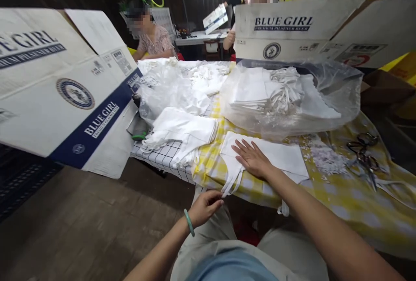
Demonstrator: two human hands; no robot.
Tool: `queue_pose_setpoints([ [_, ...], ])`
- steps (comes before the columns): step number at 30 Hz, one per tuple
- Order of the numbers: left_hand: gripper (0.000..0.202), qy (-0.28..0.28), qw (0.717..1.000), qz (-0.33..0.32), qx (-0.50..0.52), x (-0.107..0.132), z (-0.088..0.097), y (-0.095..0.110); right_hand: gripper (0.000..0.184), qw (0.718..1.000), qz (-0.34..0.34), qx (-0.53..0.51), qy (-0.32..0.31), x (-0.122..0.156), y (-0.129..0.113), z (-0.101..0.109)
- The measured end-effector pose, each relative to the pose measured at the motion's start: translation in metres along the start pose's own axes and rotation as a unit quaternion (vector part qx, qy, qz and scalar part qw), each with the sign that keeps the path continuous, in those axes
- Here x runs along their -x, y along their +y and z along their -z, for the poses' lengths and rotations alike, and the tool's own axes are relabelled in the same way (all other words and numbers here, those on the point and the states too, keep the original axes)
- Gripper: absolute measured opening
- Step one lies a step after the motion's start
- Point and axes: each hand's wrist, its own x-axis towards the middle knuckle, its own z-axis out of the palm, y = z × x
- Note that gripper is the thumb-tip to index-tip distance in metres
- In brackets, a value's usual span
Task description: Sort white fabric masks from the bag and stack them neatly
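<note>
A flat white fabric piece with narrow straps (pixel 279 153) lies on the yellow checked tablecloth in front of me. My right hand (pixel 251 157) rests palm down on it, fingers stretched out and spread. At the table's near edge, my left hand (pixel 206 206), with a green bangle on its wrist, pinches the end of a white strap (pixel 230 181) that runs off the fabric. Just left of this piece is a stack of similar white fabric pieces (pixel 185 127), their straps hanging toward me.
A clear plastic bag (pixel 338 86) of folded white pieces stands behind. Scissors (pixel 367 166) and thread scraps (pixel 326 157) lie at right. Printed cartons flank the table, one at left (pixel 71 86), one at back right (pixel 292 29). Other people are across the table.
</note>
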Motion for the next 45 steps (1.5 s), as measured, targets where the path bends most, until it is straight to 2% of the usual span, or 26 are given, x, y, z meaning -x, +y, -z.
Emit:
queue_pose_setpoints([
  [4, 0.032, 0.028, 0.999, -0.015, -0.004, 0.001, 0.005, 0.009, 0.056, 1.000, 0.000, -0.022, -0.002, 0.001, 0.001, 0.006],
  [7, 0.028, 0.056, 0.995, -0.062, -0.059, 0.002, 0.024, 0.028, 0.052, 0.994, -0.035, -0.076, 0.067, 0.021, 0.025, 0.027],
  [9, 0.024, 0.069, 0.986, -0.115, -0.098, -0.006, 0.038, 0.046, 0.047, 0.980, -0.085, -0.106, 0.146, 0.052, 0.048, 0.045],
  [11, 0.024, 0.078, 0.968, -0.181, -0.156, -0.031, 0.044, 0.065, 0.038, 0.953, -0.159, -0.120, 0.228, 0.097, 0.063, 0.060],
  [12, 0.024, 0.080, 0.954, -0.222, -0.184, -0.048, 0.042, 0.074, 0.035, 0.935, -0.202, -0.127, 0.262, 0.121, 0.064, 0.063],
  [13, 0.025, 0.068, 0.940, -0.262, -0.206, -0.068, 0.035, 0.083, 0.032, 0.916, -0.246, -0.141, 0.285, 0.146, 0.060, 0.061],
  [15, 0.027, 0.022, 0.910, -0.339, -0.238, -0.108, 0.007, 0.101, 0.029, 0.879, -0.315, -0.208, 0.289, 0.189, 0.037, 0.045],
  [18, 0.034, -0.071, 0.866, -0.394, -0.300, -0.157, -0.050, 0.121, 0.026, 0.824, -0.364, -0.341, 0.268, 0.224, -0.010, -0.007],
  [21, 0.046, -0.116, 0.843, -0.344, -0.397, -0.187, -0.098, 0.126, 0.028, 0.756, -0.417, -0.391, 0.319, 0.226, -0.040, -0.059],
  [23, 0.056, -0.127, 0.836, -0.288, -0.449, -0.197, -0.116, 0.123, 0.033, 0.723, -0.426, -0.432, 0.331, 0.219, -0.046, -0.075],
  [24, 0.059, -0.131, 0.834, -0.266, -0.466, -0.199, -0.121, 0.120, 0.032, 0.715, -0.419, -0.455, 0.326, 0.215, -0.047, -0.077],
  [26, 0.062, -0.134, 0.830, -0.243, -0.483, -0.200, -0.125, 0.115, 0.025, 0.716, -0.388, -0.492, 0.309, 0.214, -0.048, -0.068],
  [31, 0.064, -0.134, 0.828, -0.245, -0.487, -0.199, -0.123, 0.111, 0.014, 0.751, -0.309, -0.504, 0.293, 0.236, -0.053, -0.022],
  [33, 0.064, -0.133, 0.831, -0.244, -0.481, -0.202, -0.124, 0.110, 0.014, 0.765, -0.299, -0.489, 0.294, 0.242, -0.051, -0.013],
  [35, 0.064, -0.130, 0.837, -0.238, -0.475, -0.204, -0.126, 0.111, 0.015, 0.778, -0.295, -0.474, 0.287, 0.243, -0.048, -0.016],
  [37, 0.063, -0.129, 0.843, -0.226, -0.470, -0.203, -0.127, 0.113, 0.018, 0.791, -0.304, -0.458, 0.269, 0.240, -0.046, -0.027],
  [39, 0.062, -0.137, 0.852, -0.211, -0.459, -0.199, -0.128, 0.116, 0.025, 0.794, -0.333, -0.438, 0.258, 0.237, -0.046, -0.042],
  [41, 0.063, -0.155, 0.866, -0.214, -0.424, -0.195, -0.124, 0.119, 0.041, 0.783, -0.373, -0.410, 0.284, 0.235, -0.045, -0.053],
  [42, 0.062, -0.147, 0.877, -0.228, -0.396, -0.193, -0.119, 0.119, 0.047, 0.784, -0.378, -0.389, 0.301, 0.234, -0.042, -0.055],
  [43, 0.058, -0.116, 0.891, -0.251, -0.361, -0.191, -0.111, 0.119, 0.050, 0.790, -0.376, -0.363, 0.320, 0.233, -0.039, -0.054],
  [45, 0.046, -0.039, 0.908, -0.311, -0.279, -0.184, -0.084, 0.117, 0.048, 0.813, -0.353, -0.319, 0.337, 0.229, -0.032, -0.046],
])
